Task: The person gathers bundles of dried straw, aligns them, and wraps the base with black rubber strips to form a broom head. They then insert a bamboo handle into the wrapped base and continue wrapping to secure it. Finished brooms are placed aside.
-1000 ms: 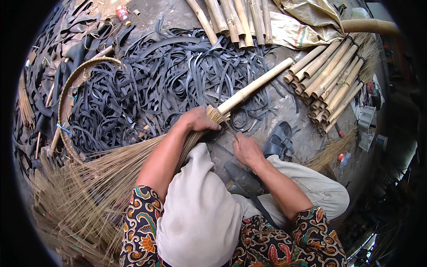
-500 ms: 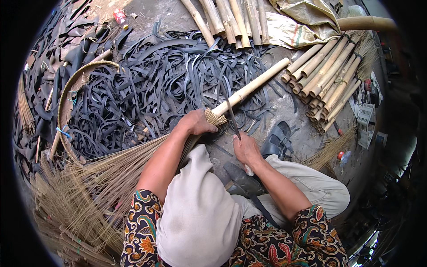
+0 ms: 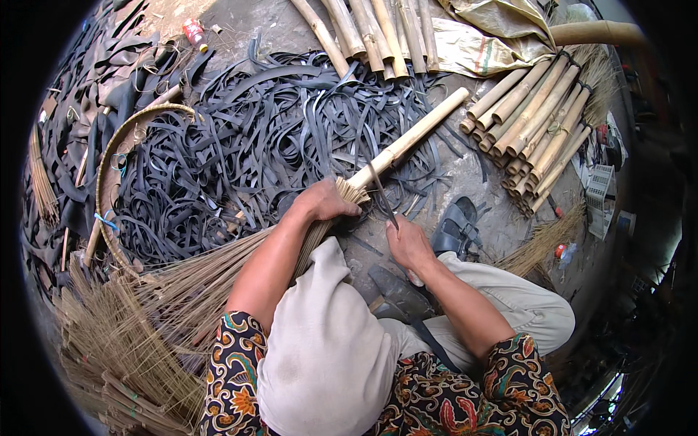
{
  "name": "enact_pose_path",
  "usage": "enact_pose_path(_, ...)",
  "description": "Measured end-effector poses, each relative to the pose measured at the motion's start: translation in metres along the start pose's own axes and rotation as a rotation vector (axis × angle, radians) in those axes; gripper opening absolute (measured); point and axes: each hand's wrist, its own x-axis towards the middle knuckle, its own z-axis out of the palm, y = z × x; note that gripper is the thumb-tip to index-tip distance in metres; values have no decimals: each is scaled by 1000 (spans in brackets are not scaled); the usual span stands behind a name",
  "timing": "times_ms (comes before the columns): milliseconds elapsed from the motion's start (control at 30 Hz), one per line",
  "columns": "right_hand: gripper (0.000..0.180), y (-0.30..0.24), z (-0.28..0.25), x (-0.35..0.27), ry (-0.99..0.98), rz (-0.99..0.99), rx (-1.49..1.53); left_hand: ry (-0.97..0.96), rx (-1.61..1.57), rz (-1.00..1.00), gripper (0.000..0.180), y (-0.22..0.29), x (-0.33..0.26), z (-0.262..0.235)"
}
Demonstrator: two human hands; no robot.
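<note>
A bundle of thin, stiff broom sticks (image 3: 316, 236) fans out toward the lower left, its cut ends gathered around a bamboo pole (image 3: 414, 138). My left hand (image 3: 326, 200) is closed around the bundle close to those ends. From there the pole slants up and away to the right. Closed in my right hand (image 3: 411, 243) is a knife, its long, narrow dark blade (image 3: 379, 185) lying across the pole just beyond the stick ends. A pale end shows below that palm; the rest of the handle is hidden by my fingers.
Black rubber strips (image 3: 254, 131) lie heaped beyond my hands. Cut bamboo poles (image 3: 534, 116) are stacked at the right, with more poles (image 3: 378, 36) at the far side. A curved, rimmed basket edge (image 3: 102, 174) and loose sticks (image 3: 123, 349) are at the left. Sandals (image 3: 458, 225) are near my right hand.
My right hand and the knife have shifted slightly right. The pole's far end has tilted a little up and left. My left hand keeps its grip on the bundle.
</note>
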Motion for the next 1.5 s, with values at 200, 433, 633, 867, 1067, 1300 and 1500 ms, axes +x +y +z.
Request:
enact_pose_path(200, 28, -2, 6, 7, -17, 11, 28, 138, 384, -294, 80, 30, -28, 7)
enact_pose_path(433, 27, 2, 4, 7, -22, -67, -29, -74, 154, -131, 69, -1, -3, 1)
enact_pose_path(633, 29, -3, 11, 9, -8, -30, 50, 33, 191, -169, 80, 9, -12, 1)
enact_pose_path(867, 30, 1, 5, 19, -31, 33, 38, 87, 330, -228, 66, 22, -21, -4)
enact_pose_path(1067, 27, 4, 3, 8, 73, -18, 27, -15, 66, -1, 76, -10, -2, -6)
enact_pose_path(1300, 27, 8, 11, 22, 37, -91, 5, 264, 429, -224, 77, 16, -29, 4)
enact_pose_path(1500, 25, 15, 5, 20, -14, -126, -40, -103, 180, -158, 64, -4, -8, -11)
